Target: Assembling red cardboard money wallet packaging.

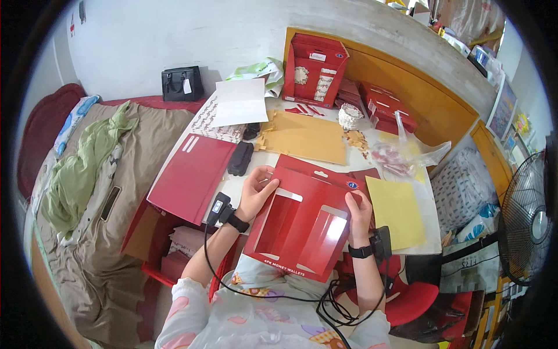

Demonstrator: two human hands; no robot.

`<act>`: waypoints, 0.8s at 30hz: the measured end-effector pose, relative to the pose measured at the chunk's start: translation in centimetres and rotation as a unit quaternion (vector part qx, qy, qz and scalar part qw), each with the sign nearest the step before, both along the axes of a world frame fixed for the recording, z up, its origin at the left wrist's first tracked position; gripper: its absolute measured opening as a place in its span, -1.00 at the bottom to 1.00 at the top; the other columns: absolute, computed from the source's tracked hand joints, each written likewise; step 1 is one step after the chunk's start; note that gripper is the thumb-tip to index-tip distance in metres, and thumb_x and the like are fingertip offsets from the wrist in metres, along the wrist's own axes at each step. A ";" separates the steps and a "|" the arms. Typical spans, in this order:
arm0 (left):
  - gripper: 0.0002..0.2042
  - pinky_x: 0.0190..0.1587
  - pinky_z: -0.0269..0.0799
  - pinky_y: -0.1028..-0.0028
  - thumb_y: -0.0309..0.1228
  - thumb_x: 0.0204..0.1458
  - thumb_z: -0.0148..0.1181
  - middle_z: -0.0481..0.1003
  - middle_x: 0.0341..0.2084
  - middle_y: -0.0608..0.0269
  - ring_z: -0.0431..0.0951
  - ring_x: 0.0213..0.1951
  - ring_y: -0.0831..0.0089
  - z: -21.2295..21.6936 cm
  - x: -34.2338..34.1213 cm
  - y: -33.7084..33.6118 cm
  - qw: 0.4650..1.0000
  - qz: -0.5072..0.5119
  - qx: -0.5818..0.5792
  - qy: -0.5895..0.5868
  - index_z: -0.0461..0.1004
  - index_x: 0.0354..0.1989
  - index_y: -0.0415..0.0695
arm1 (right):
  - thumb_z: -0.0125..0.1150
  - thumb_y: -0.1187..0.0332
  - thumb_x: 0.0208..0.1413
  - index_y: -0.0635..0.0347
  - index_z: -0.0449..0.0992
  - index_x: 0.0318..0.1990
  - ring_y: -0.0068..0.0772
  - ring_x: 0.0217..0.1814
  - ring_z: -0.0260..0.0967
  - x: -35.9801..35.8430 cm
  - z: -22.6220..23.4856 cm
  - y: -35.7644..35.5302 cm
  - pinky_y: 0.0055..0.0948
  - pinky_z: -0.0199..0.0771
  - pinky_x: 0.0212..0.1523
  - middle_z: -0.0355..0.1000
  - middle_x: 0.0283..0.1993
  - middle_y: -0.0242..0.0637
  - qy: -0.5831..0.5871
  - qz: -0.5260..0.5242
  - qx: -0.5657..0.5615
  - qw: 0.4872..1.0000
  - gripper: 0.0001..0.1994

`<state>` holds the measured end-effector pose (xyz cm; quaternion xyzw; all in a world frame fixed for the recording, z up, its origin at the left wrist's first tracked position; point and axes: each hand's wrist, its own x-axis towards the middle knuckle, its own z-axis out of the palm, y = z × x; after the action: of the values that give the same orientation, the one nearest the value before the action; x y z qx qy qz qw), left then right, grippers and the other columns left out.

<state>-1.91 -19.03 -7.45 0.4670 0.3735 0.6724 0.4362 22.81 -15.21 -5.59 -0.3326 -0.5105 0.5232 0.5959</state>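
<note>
Between my two hands, above my lap, is a red cardboard packaging box [304,235] with two cut-out windows and a hang hole in its top flap. My left hand [257,192] grips its upper left edge, thumb on the front. On the opposite side, my right hand [359,215] pinches the right edge near the top corner. The box tilts toward me, and light glares on its right window. Other red card [366,173] lies partly hidden behind it. A yellow sheet [396,212] is beside my right hand, and a dark red stack of card [192,171] lies left of my left hand.
At the table's back stands a filled red display box [317,72] near red packs [386,107], a white roll [350,116] and a clear plastic bag [407,151]. Tan card [305,136] lies mid-table. A fan [529,218] is right; a bed [133,221] is left. Black cables [340,308] cross my lap.
</note>
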 end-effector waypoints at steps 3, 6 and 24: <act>-0.79 -0.07 0.37 0.61 -0.55 0.12 0.08 0.44 -0.21 0.32 0.45 -0.15 0.63 0.0 0.1 0.0 1.000 0.002 0.022 0.008 0.30 -0.08 -0.17 | 0.17 0.45 0.11 0.26 0.46 -0.33 -0.71 -0.27 0.25 0.4 0.0 0.0 -0.65 0.24 -0.20 0.39 -0.32 -0.49 -0.010 -0.004 0.008 1.000 -0.92; -0.81 -0.15 0.38 0.62 -0.54 0.13 0.09 0.43 -0.27 0.35 0.45 -0.23 0.64 -0.4 -0.5 0.3 1.000 0.016 0.017 0.013 0.32 -0.10 -0.19 | 0.17 0.45 0.10 0.26 0.45 -0.35 -0.69 -0.28 0.25 0.7 0.3 -0.4 -0.64 0.23 -0.21 0.38 -0.34 -0.48 -0.022 0.007 0.041 0.999 -0.93; -0.82 -0.13 0.30 0.56 -0.64 -0.01 0.14 0.35 -0.30 0.29 0.36 -0.23 0.53 -0.1 0.9 0.2 0.965 0.166 0.151 0.136 0.35 -0.23 -0.25 | 0.18 0.46 0.10 0.30 0.46 -0.28 -0.65 -0.23 0.31 0.9 -0.6 0.4 -0.62 0.29 -0.17 0.43 -0.26 -0.40 -0.019 -0.002 0.006 1.000 -0.90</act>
<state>-1.02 -18.80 -7.55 0.5460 0.3958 0.7140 0.1882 23.73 -14.83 -6.23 -0.3403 -0.5242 0.5124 0.5890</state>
